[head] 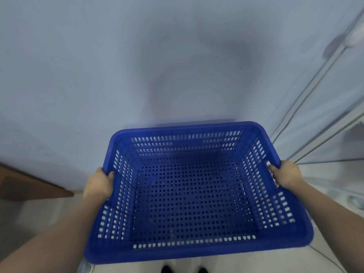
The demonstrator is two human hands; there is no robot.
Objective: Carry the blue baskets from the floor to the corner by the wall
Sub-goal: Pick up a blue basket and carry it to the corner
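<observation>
Close to a pale wall [98, 66], 1 blue basket [189, 251] is held in the air in front of the person, level, with its open side up and nothing inside. Both hands hold it by the long sides. At the left rim the left hand [99, 184] grips the edge, fingers curled over it into the basket. At the right rim the right hand [285, 174] grips the handle slot in the same way. Under the basket lies a light floor [39, 213], and 2 dark shoe tips [167, 269] show at the bottom. White rails [307, 95] run along the right side, and a brown wooden piece [29, 186] stands at the left.
</observation>
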